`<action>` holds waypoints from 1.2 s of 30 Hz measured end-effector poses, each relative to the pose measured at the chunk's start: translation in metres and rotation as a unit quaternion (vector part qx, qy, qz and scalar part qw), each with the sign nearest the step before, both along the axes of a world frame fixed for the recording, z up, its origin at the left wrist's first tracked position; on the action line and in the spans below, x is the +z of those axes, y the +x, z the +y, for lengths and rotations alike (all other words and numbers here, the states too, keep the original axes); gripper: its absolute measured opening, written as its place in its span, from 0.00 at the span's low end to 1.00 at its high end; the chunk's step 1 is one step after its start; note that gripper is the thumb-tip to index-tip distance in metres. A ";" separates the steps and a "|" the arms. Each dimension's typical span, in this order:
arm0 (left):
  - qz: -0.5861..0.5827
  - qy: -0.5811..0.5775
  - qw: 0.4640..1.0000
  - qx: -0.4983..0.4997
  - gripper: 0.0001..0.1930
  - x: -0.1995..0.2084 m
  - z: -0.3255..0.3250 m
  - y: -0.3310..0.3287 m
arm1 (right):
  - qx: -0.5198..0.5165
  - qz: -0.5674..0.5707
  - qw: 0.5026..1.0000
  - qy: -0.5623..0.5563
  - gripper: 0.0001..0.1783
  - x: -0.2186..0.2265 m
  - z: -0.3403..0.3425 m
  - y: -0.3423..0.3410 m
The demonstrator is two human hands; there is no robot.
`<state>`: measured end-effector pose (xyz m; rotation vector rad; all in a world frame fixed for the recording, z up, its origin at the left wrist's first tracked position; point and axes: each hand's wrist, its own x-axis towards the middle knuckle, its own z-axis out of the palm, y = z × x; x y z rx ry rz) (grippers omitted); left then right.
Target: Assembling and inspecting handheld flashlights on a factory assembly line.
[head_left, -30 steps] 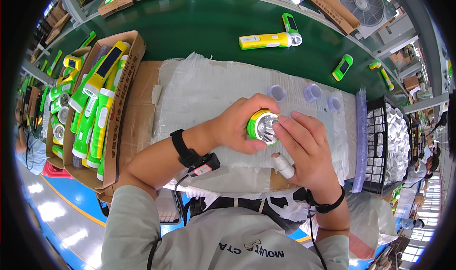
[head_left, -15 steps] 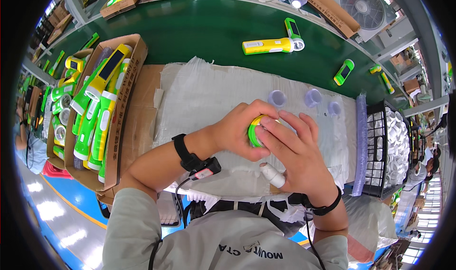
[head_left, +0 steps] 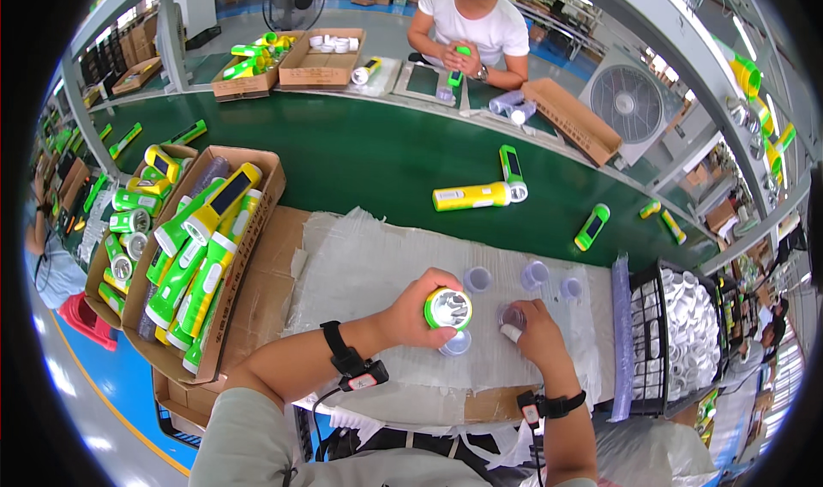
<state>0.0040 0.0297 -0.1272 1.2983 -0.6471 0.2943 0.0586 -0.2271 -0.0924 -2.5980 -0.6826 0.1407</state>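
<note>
My left hand [head_left: 429,303] is closed around a green and yellow flashlight [head_left: 448,309], its shiny reflector end facing up. Just below that flashlight, a clear plastic ring [head_left: 456,343] shows, partly hidden by it. To the right, my right hand [head_left: 540,333], with a white wrap on one digit, closes on another clear plastic ring [head_left: 512,317] low over the white-sheeted work surface [head_left: 369,268]. Beyond the hands stand three more such rings, a left one [head_left: 477,279], a middle one [head_left: 534,274] and a right one [head_left: 570,288].
A cardboard box [head_left: 273,183] full of flashlights stands left. At right are a black basket [head_left: 650,333] of white rings and a long clear plastic roll [head_left: 621,341]. Several flashlights lie on the green belt [head_left: 343,153]. Across it, a person [head_left: 476,24] holds a green flashlight.
My hands, together on the flashlight before, are now apart. The left keeps the flashlight, reflector now up; the right has moved to a clear ring. The view has tilted up, revealing the person opposite.
</note>
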 end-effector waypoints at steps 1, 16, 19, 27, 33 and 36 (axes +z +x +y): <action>-0.007 0.000 1.000 0.008 0.30 0.002 0.001 -0.002 | 0.008 -0.007 1.000 0.000 0.22 -0.001 0.000 -0.001; 0.000 0.057 0.998 0.004 0.33 0.020 0.001 0.007 | -0.030 0.246 0.882 0.401 0.07 0.102 0.048 -0.010; -0.013 0.071 0.997 -0.005 0.34 0.014 0.001 0.004 | 0.023 0.277 0.885 0.373 0.09 0.110 0.081 -0.019; -0.028 0.044 0.998 0.020 0.34 0.021 -0.004 0.000 | 0.041 0.273 0.923 0.268 0.19 0.100 0.085 -0.021; -0.038 0.042 0.997 0.045 0.33 0.019 -0.006 0.001 | 0.070 0.310 0.911 0.264 0.22 0.103 0.088 -0.013; -0.043 0.058 0.997 0.028 0.33 0.017 -0.003 0.002 | 0.082 0.337 0.895 0.280 0.22 0.100 0.090 -0.010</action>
